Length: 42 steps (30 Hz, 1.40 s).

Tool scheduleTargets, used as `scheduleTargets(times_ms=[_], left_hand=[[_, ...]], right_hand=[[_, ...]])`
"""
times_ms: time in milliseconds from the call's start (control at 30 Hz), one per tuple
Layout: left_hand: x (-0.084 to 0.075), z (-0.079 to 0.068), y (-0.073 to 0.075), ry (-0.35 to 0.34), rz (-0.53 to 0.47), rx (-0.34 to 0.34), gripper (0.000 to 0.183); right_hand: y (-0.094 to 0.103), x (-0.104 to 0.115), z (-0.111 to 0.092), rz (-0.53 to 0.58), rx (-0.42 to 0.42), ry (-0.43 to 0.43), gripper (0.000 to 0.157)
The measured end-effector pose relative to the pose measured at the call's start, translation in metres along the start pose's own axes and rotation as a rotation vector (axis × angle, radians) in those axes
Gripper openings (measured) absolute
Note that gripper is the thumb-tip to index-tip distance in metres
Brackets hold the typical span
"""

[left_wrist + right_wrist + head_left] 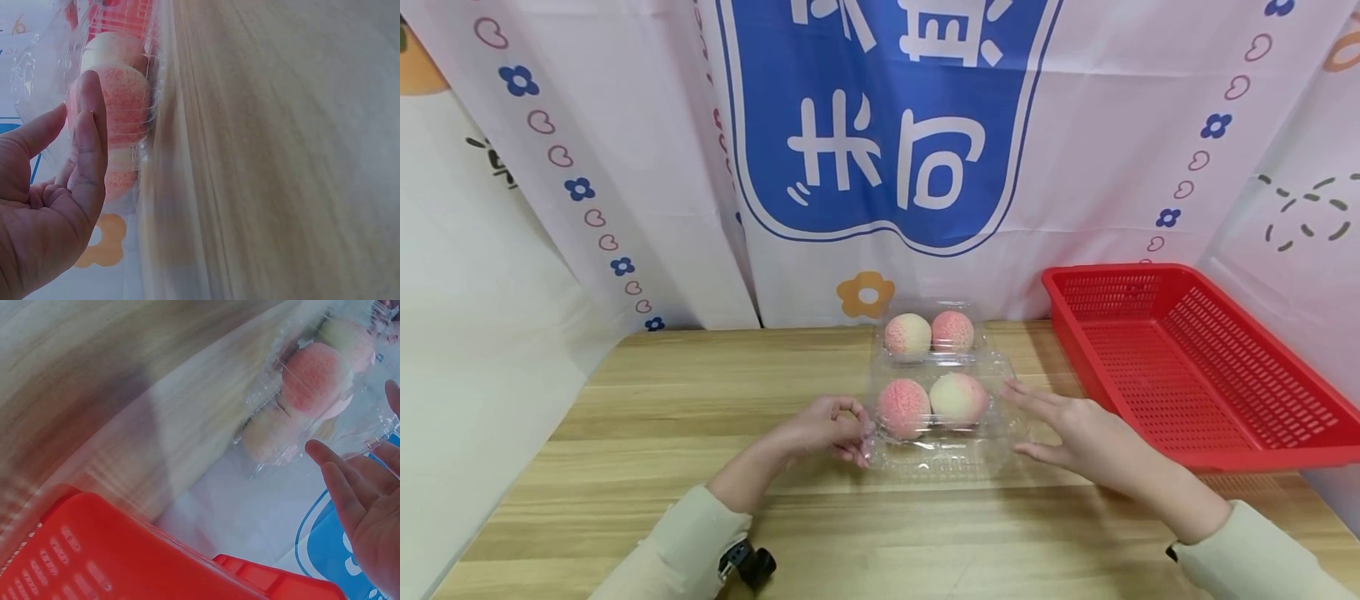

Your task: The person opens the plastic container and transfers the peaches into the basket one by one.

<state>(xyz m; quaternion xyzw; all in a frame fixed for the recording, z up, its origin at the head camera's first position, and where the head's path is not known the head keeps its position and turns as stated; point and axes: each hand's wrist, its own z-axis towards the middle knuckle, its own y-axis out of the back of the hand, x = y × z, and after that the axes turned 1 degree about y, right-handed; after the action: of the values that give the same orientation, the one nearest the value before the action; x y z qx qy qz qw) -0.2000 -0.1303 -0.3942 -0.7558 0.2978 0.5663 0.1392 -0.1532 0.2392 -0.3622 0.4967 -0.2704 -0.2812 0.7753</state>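
A clear plastic clamshell box [940,458] lies on the wooden table, with two fuzzy pink-and-cream balls, a pinker one [904,409] and a paler one [958,400], in its front part. Behind it are two more such balls [907,335] under clear plastic; whether that is a separate box is hard to tell. My left hand [831,429] pinches the clear plastic at the box's left edge, fingers bent. On the other side, my right hand [1078,433] has its fingers extended, fingertips at the box's right edge. In the right wrist view, the right hand [369,500] grips nothing.
To the right stands a red perforated plastic basket [1165,367], close to my right forearm. A printed cloth [1112,167] hangs behind the table [700,392]. A dark device [748,562] sits at my left cuff.
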Motion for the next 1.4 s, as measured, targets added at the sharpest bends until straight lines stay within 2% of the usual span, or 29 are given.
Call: scheduleTargets(times_ms=[367,633,900,1067,1300,1400], left_hand=[[-0.003,0.005,0.006,0.006,0.002,-0.039,0.019],[-0.005,0.009,0.009,0.009,-0.03,-0.032,0.021],[-0.006,0.013,0.012,0.027,-0.037,-0.044,0.025],[-0.005,0.015,0.015,0.023,-0.034,-0.044,0.03],[-0.006,0.016,0.017,0.022,-0.041,-0.03,0.033],[-0.006,0.017,0.017,0.026,-0.044,-0.028,0.034]], right_hand=[[0.013,-0.004,0.007,0.133,0.005,-0.044,0.067],[0.02,-0.006,0.013,0.259,-0.02,-0.089,0.057],[0.026,-0.009,0.023,0.303,-0.021,-0.118,0.05],[0.033,-0.008,0.031,0.365,-0.019,-0.186,0.045],[0.045,-0.006,0.043,0.431,0.004,-0.399,0.044],[0.048,-0.007,0.048,0.442,-0.003,-0.438,0.044]])
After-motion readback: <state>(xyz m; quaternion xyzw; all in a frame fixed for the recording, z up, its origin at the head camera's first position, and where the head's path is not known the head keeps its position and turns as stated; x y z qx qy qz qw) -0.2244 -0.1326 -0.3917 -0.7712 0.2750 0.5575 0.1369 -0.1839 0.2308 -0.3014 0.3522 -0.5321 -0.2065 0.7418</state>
